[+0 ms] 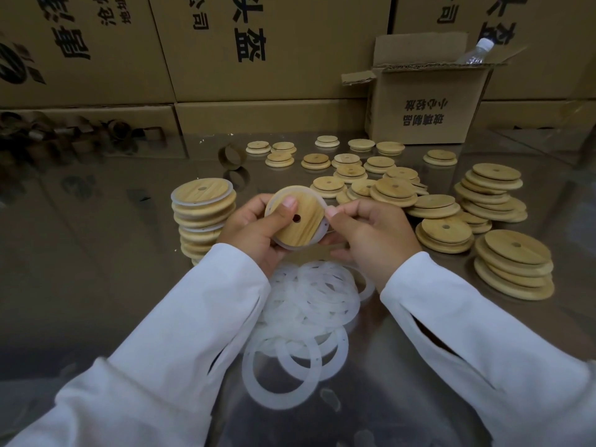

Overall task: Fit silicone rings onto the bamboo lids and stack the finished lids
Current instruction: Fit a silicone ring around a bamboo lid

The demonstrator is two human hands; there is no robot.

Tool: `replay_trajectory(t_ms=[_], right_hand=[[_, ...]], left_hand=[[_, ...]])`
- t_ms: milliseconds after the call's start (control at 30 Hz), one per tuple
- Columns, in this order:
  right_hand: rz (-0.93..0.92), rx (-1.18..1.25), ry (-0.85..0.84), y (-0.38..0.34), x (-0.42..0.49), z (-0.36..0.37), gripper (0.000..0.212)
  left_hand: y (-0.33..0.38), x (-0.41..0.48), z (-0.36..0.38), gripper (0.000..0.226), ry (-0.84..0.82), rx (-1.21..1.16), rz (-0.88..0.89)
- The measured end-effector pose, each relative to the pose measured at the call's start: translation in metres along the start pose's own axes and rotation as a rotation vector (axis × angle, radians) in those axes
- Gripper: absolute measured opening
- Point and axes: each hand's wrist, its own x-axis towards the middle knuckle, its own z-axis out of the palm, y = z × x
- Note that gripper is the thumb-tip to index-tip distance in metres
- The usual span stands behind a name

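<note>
**Ring being fitted, lid in hand**

White sleeves (pixel 193 333) fill the lower frame. Loose silicone rings (pixel 309 304) are piled at lower centre on the steel table (pixel 96 253). At frame centre, the left hand (pixel 254 233) grips a bamboo lid (pixel 295 217), thumb on its face. The right hand (pixel 371 233) pinches the ring at the lid's right edge. Finished stack (pixel 203 217) is left of centre; bare lids (pixel 451 214) lie to the right.

- I am in a packing or storage room of a small factory: tall brown cardboard cartons (pixel 271 46) with black printed characters wall in my bench.
- The bench is a shiny reflective metal table (pixel 96 253).
- Round bamboo lids with centre holes (pixel 512 262) lie in many loose piles.
- Translucent white silicone rings (pixel 309 304) are heaped in bulk.
- A small open cardboard box (pixel 429 104) stands at the back.
</note>
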Motion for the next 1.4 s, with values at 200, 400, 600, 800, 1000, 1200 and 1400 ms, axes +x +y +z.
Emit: replay_trajectory(t_ms=[200, 400, 600, 800, 1000, 1200, 1400], right_hand=[[-0.002, 0.016, -0.029, -0.0003, -0.0021, 0.0004, 0.013], [0.003, 0.014, -0.059, -0.0003, -0.0038, 0.0002, 0.01], [0.096, 0.011, -0.095, -0.0011, -0.0047, -0.0014, 0.01], [0.037, -0.127, -0.067, -0.0006, -0.0064, 0.0006, 0.015], [0.023, -0.125, -0.022, -0.0001, -0.0065, 0.0033, 0.02], [0.035, -0.113, -0.029, -0.0022, -0.0066, 0.0019, 0.02], [0.087, -0.052, -0.022, -0.0034, -0.0051, 0.0027, 0.023]], left_hand=[[0.0022, 0.0004, -0.0011, 0.007, 0.026, -0.063, -0.029], [0.0028, -0.0009, -0.0003, 0.008, 0.041, -0.09, -0.041], [0.0024, -0.0009, -0.0002, 0.007, 0.063, -0.05, -0.021], [0.001, -0.0025, 0.0017, 0.006, 0.087, 0.028, 0.018], [0.0008, -0.0038, 0.0045, 0.007, 0.113, 0.064, 0.041], [0.0002, -0.003, 0.0035, 0.007, 0.125, 0.078, -0.005], [0.0007, -0.0011, 0.0025, 0.009, 0.11, 0.082, -0.026]])
